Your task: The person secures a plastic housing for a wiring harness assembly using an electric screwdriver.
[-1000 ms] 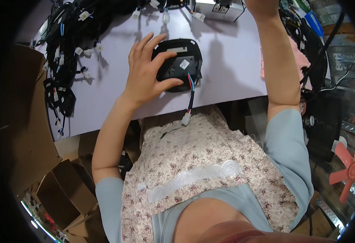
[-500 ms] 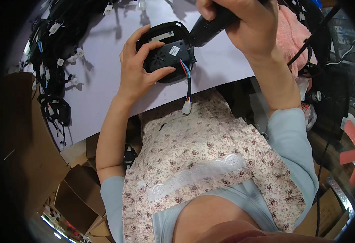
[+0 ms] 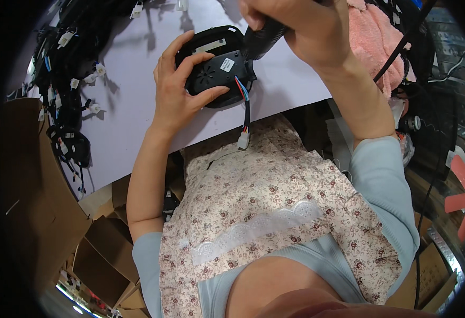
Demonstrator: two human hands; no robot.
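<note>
Head view: you are gripping the black housing with your left hand near the surface edge, your right hand clutching a dark tool.

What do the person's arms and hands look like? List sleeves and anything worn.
Both forearms are bare. The left hand and right hand wear no gloves; no rings or watch show. Short light-blue knit sleeves cover the upper arms, under a floral apron with white lace trim.
</note>
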